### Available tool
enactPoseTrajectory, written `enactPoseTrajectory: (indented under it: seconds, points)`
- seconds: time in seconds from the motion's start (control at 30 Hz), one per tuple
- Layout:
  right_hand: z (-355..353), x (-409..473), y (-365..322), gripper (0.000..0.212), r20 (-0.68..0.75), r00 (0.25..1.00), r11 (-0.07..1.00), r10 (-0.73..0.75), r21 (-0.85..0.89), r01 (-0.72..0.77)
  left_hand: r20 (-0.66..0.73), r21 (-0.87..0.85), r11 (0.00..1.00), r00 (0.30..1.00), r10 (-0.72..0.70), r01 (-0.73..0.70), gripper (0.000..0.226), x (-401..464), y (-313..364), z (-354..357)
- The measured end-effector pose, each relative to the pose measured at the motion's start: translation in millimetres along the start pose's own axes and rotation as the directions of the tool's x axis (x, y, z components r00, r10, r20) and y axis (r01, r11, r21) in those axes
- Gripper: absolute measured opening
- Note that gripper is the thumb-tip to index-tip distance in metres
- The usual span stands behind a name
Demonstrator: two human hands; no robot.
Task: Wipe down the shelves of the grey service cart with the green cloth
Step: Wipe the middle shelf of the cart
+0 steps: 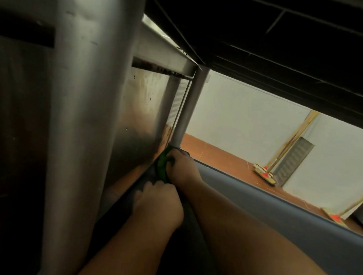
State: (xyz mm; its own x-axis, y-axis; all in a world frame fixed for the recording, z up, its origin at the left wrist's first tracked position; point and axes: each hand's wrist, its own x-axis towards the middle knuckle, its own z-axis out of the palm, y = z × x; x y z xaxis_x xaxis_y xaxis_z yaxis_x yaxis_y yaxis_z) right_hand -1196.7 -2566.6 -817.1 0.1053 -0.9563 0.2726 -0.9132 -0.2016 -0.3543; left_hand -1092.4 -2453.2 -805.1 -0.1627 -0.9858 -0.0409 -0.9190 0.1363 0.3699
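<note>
A: Landmark: cart post (pixel 188 108), far corner of the grey shelf (pixel 277 217). Green cloth (pixel 162 165) bunched at foot of post, wedged against the steel panel (pixel 139 117) just beside it.

B: Right hand (pixel 181 169)?

A: Curled over cloth, pressing it into corner below post. Left hand (pixel 158 202) nearer than post, fingers bent, at cloth's trailing end; pinching or merely resting, cannot tell.

B: Risks?

A: Likely: cloth snagging round post base, slipping out under sideways pull. Knuckles scraping panel edge. Low shelf underside (pixel 267 36) above post, dim light there; missed strip along rim probable.

B: Brooms (pixel 265 174) beyond post?

A: Well apart. Irrelevant.
</note>
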Motion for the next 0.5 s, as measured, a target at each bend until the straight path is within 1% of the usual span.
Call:
enactPoseTrajectory:
  seconds: [0.07,0.13,0.27,0.4,0.5]
  points:
    - [-11,-3,18,0.028,0.016,0.998,0.997,0.056,-0.050,-0.055,-0.010,-0.003,1.000,1.000,-0.020,0.020,0.040,3,-1,2]
    - [-28,-13,47,0.032,0.013,0.991,0.986,0.133,-0.101,-0.131,-0.002,0.031,0.999,0.999,-0.032,0.032,0.040,5,-2,4]
    - [-64,-54,121,0.029,-0.042,0.971,0.962,0.237,-0.132,-0.240,0.009,0.137,0.990,1.000,-0.025,0.024,0.039,4,12,5]
    - [-105,-103,188,0.030,-0.074,0.947,0.936,0.314,-0.143,-0.321,-0.090,0.107,0.992,0.993,0.078,-0.069,0.030,-1,63,8]
    - [-135,-139,236,0.029,-0.102,0.925,0.917,0.366,-0.131,-0.378,-0.118,0.155,0.974,0.975,0.187,-0.168,0.033,-10,119,16]
